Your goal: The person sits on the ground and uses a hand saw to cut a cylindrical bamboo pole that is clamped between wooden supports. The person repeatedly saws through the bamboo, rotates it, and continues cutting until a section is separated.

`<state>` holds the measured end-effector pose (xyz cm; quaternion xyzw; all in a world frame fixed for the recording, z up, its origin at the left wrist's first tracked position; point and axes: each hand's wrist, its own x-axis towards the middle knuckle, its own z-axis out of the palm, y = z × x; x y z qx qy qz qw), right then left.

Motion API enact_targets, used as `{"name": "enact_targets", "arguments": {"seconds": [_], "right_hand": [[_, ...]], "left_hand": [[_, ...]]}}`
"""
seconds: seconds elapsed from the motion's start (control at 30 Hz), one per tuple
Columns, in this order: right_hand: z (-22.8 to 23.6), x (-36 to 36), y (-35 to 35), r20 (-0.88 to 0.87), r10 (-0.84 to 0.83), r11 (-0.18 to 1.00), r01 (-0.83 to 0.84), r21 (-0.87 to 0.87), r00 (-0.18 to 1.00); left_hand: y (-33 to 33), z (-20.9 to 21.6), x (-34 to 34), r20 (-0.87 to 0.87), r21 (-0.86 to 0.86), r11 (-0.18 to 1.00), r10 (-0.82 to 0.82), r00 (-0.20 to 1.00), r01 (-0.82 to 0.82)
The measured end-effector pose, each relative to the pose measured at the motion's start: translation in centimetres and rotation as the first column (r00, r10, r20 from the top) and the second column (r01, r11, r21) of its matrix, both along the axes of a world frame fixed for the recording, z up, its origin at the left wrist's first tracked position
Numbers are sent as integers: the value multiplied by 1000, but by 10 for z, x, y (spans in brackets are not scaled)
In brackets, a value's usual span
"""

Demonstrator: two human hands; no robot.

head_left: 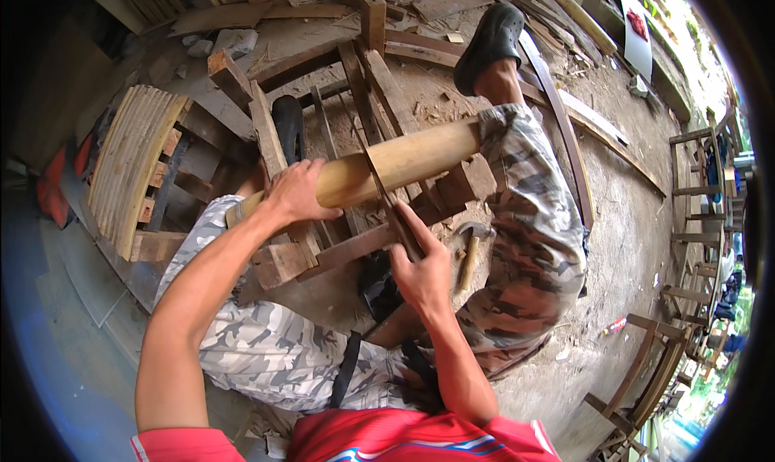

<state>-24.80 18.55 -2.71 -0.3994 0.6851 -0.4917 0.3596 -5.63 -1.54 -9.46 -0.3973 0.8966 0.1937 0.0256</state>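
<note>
A thick yellow-brown bamboo pole (428, 157) lies slanted across a wooden frame (351, 250) between my legs. My left hand (297, 191) presses on the pole left of its middle, fingers wrapped over the top. Closed round the handle of a handsaw (377, 174) is my right hand (423, 272), its index finger stretched along the tool. The narrow blade, seen almost edge-on, crosses the pole just right of my left hand. Its teeth cannot be made out, nor how deep it sits in the bamboo.
A hammer (469, 256) lies on the floor beside my right leg. To the left stands a slatted wooden piece (139, 167). Long boards (561, 127) lie beyond my right foot, among shavings and offcuts. Wooden chair frames (646, 369) line the right side.
</note>
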Motion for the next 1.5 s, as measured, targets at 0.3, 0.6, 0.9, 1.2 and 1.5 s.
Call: {"name": "enact_targets", "arguments": {"seconds": [0.3,0.6,0.9,1.2,1.5], "right_hand": [[52,5,151,-47,32,996,-28,80,998],[19,4,48,-203,68,993,-86,-81,977],[-6,-1,20,-108,51,998,-54,-25,993],[52,8,139,-17,20,993,-18,119,1000],[-12,6,-5,-49,48,998,-46,48,998]], "left_hand": [[-1,1,1,41,56,998,-38,998,35],[-13,10,-6,14,31,999,-25,1000,25],[4,-8,-2,19,13,999,-42,999,42],[-6,-1,1,-9,80,997,0,1000,1],[-6,-4,-1,21,26,1000,-5,1000,5]]}}
